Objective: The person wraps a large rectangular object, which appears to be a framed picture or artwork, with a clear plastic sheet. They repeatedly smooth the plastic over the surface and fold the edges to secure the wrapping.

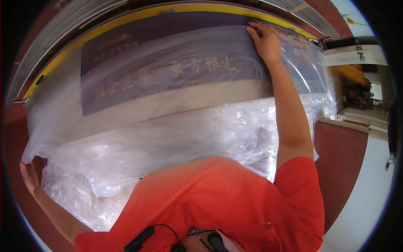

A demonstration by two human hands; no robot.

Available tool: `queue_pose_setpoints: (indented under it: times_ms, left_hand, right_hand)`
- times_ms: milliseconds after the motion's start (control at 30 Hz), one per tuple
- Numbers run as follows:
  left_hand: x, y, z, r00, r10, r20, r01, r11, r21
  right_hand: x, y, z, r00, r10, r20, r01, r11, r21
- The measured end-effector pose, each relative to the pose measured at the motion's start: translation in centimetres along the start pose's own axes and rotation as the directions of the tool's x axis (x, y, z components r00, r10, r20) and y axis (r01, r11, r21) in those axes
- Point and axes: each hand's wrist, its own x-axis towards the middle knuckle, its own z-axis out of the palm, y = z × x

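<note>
A large sheet of clear plastic film [168,126] covers most of a wide board and gathers in shiny wrinkles near my body. Under it lies a dark blue-purple printed panel [168,90] with gold lettering, set on a pale surface [54,105]. My left hand [30,177] is out at the far left, its fingertips closed on a drawn-out corner of the film. At the far right part of the board, my right hand [267,41] pinches the film's upper edge between thumb and fingers, close to the board's far border.
A yellow strip [63,59] runs along the board's far side, with metal rails [96,17] beyond it. On the right stand a white frame [357,54] and some machinery with a yellow part [351,74]. The floor [340,155] is dark red and white.
</note>
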Motion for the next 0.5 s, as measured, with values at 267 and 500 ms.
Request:
queue_pose_setpoints:
  times_ms: [267,500]
  left_hand:
    - [7.2,-2.0,1.6,0.906,0.169,-0.388,-0.053,0.955,0.292]
    - [19.8,-8.3,13.7,0.845,0.472,-0.251,-0.036,0.518,0.855]
  right_hand:
    - [0.6,-1.7,-4.3,0.876,0.31,0.37,-0.482,0.608,0.631]
    - [3.4,6.7,-1.6,0.956,0.293,0.024,-0.288,0.918,0.273]
